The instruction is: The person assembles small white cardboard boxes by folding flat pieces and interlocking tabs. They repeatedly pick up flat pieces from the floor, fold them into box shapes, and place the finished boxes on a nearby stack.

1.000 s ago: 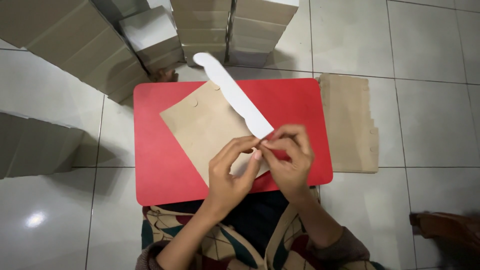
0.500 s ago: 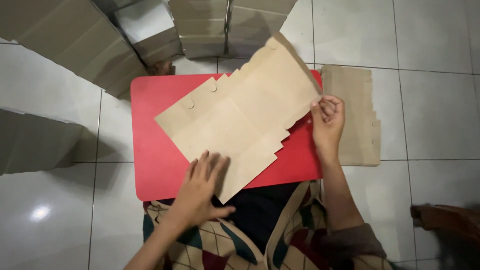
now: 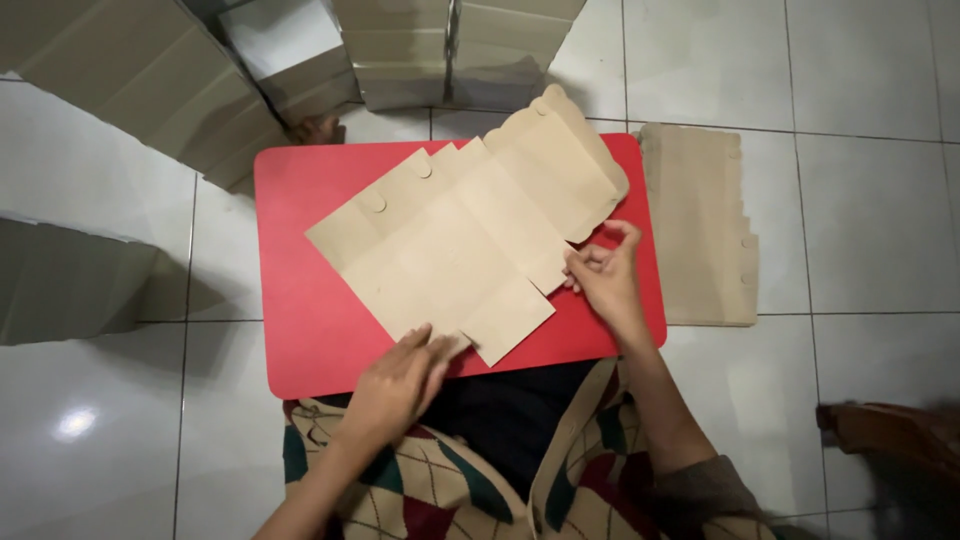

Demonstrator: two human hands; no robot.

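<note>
A flat brown cardboard box blank point(image 3: 450, 250) lies unfolded on a small red table point(image 3: 300, 300), turned at a slant, its scalloped flap toward the far right. My left hand point(image 3: 400, 380) rests flat on the blank's near corner, at the table's front edge. My right hand point(image 3: 605, 280) is at the blank's right side, fingertips pinching the edge of a side flap, index finger raised. My lap, in a patterned garment, is just below the table.
A stack of flat brown blanks point(image 3: 700, 230) lies on the white tiled floor right of the table. Piles of folded boxes point(image 3: 150, 70) point(image 3: 450, 50) stand behind it, another pile point(image 3: 60, 280) at left. A brown object point(image 3: 890, 440) sits lower right.
The blank, held folded in both hands a second ago, has been opened out and laid flat. My left hand moved to its near corner; my right hand came down to the side flap.
</note>
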